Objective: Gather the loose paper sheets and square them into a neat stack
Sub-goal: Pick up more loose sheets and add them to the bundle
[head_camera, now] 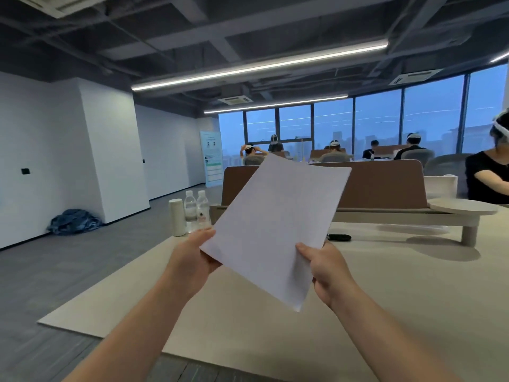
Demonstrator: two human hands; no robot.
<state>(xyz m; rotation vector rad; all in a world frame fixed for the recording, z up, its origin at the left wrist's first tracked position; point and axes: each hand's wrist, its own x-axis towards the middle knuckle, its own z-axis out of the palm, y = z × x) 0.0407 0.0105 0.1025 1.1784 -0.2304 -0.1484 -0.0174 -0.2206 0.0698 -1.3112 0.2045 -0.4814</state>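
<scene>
A white stack of paper sheets (275, 224) is held up in the air above the beige table (399, 312), tilted with its top leaning to the right. My left hand (192, 260) grips the stack's lower left corner. My right hand (327, 271) grips its lower right edge, thumb on the front face. The sheets look aligned; I cannot tell how many there are. No loose sheets show on the table.
At the table's far left stand a white tumbler (176, 217) and two water bottles (197, 209). A brown divider panel (380, 186) and a white monitor riser (465, 213) line the far edge. A small black object (339, 237) lies behind the paper. A person (490, 172) sits at right.
</scene>
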